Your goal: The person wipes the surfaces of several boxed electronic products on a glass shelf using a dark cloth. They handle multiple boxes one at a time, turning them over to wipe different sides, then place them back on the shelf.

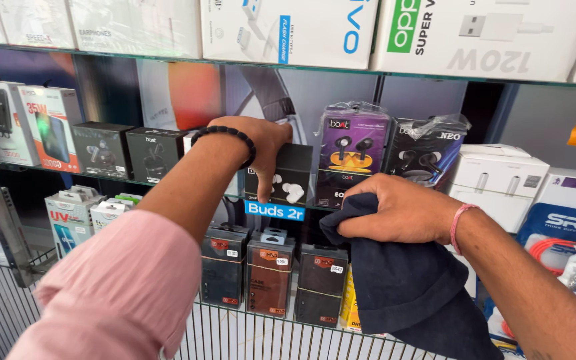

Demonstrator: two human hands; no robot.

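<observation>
Left hand [265, 143], with a black bead bracelet [225, 135] on the wrist, reaching up to the middle glass shelf [135, 180] and clamped over the top edge of a small black cardboard box with white earbuds pictured on its front [291, 177]. Fingers going behind the box, thumb side toward the front, so the grip closed on the box from above. Box standing upright at the front edge of the shelf, long axis vertical, directly under the left hand and touching it.

Right hand [401, 210], with a thin pink band on the wrist, lower and to the right of the box, bunched tight around a dark navy cloth [405, 280]. Cloth hanging down in front of the lower shelf; its upper fold lying just beside the bottom right corner of the black box, maybe touching, not possible to tell surely.

Just right of the black box, a purple earbud package in clear wrap [353, 150]. Below, on the wire shelf [235, 333], dark and brown small packages [269, 277] in a row.

Left hand clearly nearer to the box; right hand close, coming from the lower right.
</observation>
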